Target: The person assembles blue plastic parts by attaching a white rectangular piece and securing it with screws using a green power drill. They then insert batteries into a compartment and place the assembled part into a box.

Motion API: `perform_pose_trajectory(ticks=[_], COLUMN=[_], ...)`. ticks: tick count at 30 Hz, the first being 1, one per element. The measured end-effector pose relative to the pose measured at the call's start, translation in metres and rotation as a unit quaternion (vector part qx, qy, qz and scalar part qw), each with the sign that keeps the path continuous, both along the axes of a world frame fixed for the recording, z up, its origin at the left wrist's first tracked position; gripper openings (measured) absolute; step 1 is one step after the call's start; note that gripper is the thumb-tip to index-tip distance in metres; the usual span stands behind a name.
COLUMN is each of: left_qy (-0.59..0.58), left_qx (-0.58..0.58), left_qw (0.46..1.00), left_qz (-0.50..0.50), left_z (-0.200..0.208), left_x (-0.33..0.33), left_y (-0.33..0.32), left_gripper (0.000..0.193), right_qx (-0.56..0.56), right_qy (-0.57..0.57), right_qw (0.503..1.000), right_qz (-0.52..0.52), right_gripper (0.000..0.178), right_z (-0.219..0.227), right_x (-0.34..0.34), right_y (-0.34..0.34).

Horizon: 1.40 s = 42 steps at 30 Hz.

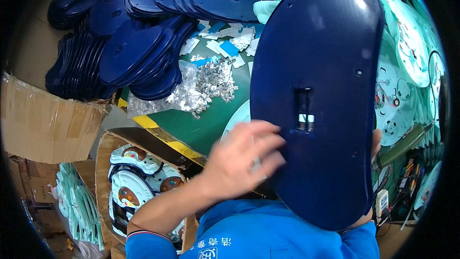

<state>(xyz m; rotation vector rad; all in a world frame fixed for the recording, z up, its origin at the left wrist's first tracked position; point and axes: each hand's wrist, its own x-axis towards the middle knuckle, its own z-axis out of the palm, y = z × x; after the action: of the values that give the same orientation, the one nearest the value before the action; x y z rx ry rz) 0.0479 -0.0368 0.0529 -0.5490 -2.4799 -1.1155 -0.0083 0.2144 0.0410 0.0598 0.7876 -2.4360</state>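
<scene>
A large dark blue, bean-shaped plastic panel [326, 52] stands on end in front of me. In its middle is a rectangular recess [303, 98] with two small shiny metal pieces [305, 119] near the lower end. My right hand [376, 144] grips the panel at its right edge; most of that hand is hidden behind it. My left hand [244, 156] is beside the panel's left edge, blurred by motion, its fingers apart and pointing toward the recess. Something pale shows between those fingers; I cannot tell whether it is background.
Stacked dark blue panels [129, 50] fill the far left. Small metal pieces [213, 84] lie heaped on the green table [191, 127] beside a clear plastic bag [158, 100]. Mint-green shells [402, 33] crowd the right. An open carton [103, 172] with assembled white toy-like units [132, 187] stands lower left.
</scene>
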Motion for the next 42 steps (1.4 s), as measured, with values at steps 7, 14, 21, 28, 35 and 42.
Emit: perform_pose_trajectory(ticks=[7, 14, 21, 28, 35, 42], left_qy=[-0.070, -0.070, -0.068, -0.049, 0.009, -0.183], left_qx=[-0.119, -0.217, -0.177, -0.174, -0.125, 0.331], left_qw=[0.969, 0.945, 0.960, 0.963, 0.978, 0.922], left_qz=[0.203, 0.233, 0.205, 0.202, 0.166, 0.080], left_z=[-0.072, -0.097, -0.106, -0.106, -0.096, -0.052], left_x=[-0.088, -0.114, -0.109, -0.106, -0.089, -0.060], left_y=[-0.075, -0.063, -0.075, -0.071, -0.079, -0.048], left_gripper=[0.008, 0.014, 0.016, 0.016, 0.014, 0.018], right_qx=[-0.043, -0.062, -0.075, -0.089, -0.093, -0.029], right_qy=[-0.003, -0.015, -0.020, -0.022, -0.022, -0.043], right_qw=[0.998, 0.997, 0.996, 0.995, 0.995, 0.999], right_qz=[-0.034, -0.037, -0.034, -0.035, -0.031, 0.016], right_gripper=[0.115, 0.111, 0.107, 0.103, 0.099, 0.096], right_z=[-0.004, -0.010, -0.012, -0.012, -0.009, -0.016], right_x=[-0.008, -0.009, -0.006, 0.001, 0.008, 0.008], right_y=[0.012, 0.016, 0.011, 0.012, 0.011, -0.008])
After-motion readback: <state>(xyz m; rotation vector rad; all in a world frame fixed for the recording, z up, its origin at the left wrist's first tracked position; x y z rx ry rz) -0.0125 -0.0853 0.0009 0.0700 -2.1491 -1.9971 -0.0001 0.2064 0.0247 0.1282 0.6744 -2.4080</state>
